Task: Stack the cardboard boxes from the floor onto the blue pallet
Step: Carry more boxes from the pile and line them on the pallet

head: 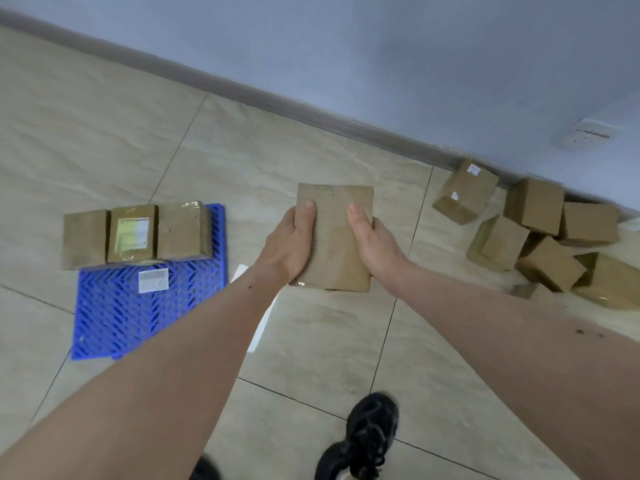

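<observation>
While both arms reach forward over the tiled floor, the hands clamp one flat cardboard box between them, holding it in the air above the tiles. On the box's left edge sits the left hand, thumb laid on the top face and fingers curled underneath; the right hand grips the right edge the same way, its thumb also on top. A blue pallet with an open lattice surface lies on the floor to the left of the held box, well apart from it, and carries a white label near its middle. Three boxes stand in a row along the pallet's far edge, touching side by side; the middle one bears a pale yellow and white sticker, and the leftmost overhangs the pallet's left side. Off to the right, a loose heap of boxes lies on the floor against the grey skirting of the blue-grey wall, several tilted and leaning on one another. One black shoe shows at the bottom of the view.
</observation>
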Tool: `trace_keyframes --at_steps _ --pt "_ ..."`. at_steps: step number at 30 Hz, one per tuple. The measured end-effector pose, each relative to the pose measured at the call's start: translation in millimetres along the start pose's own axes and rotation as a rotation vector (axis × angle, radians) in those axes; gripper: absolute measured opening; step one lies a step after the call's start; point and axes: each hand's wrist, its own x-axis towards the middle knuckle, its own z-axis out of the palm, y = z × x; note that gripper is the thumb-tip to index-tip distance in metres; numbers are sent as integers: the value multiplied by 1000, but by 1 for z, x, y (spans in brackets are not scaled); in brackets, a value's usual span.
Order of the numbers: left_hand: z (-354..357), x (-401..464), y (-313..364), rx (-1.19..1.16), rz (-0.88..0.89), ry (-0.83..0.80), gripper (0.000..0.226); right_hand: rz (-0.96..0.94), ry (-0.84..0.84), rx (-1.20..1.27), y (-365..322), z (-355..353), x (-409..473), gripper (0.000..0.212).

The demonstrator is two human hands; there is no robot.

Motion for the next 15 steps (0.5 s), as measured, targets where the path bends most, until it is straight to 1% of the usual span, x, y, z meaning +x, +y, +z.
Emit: trace_keyframes --at_steps 3,6,10,12,15 --pt "-48 -14 -30 -5 3 56 71 -27 -45 -33 -17 52 -16 81" --pt "-101 -28 -63 -23 20 83 75 -47 -93 -49 -34 110 -36 88" --pt "-172 -45 -112 -37 9 123 64 -54 -98 -55 -46 195 -58 103" --pt "-206 -51 -137 -22 -5 127 68 -38 -121 -49 -52 236 -67 103" --pt "-253 -54 -170 10 -54 118 67 -21 -134 -30 -59 292 -76 105"
